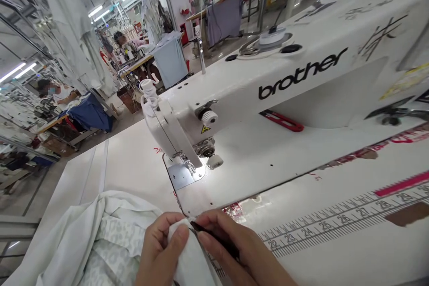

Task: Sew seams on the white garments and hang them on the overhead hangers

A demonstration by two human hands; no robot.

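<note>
Pale fabric [192,259], gathered at a folded edge, is pinched between the thumb and fingers of my left hand [164,248]. Close beside it, my right hand [231,243] grips a slim dark tool [217,239], its tip against the fabric edge; its exact kind is hidden by my fingers. The rest of the cloth [117,232], whitish with a faint leopard pattern, lies heaped to the left. Beyond my hands stands a white sewing machine [234,85], its presser foot [189,165] over a metal needle plate [181,176] with no cloth under it.
A red utility knife [284,121] lies on the machine bed under the arm. A printed ruler strip [325,228] runs along the table front at right. Two people [62,94] sit at other machines in the back left, among hanging garments [73,31].
</note>
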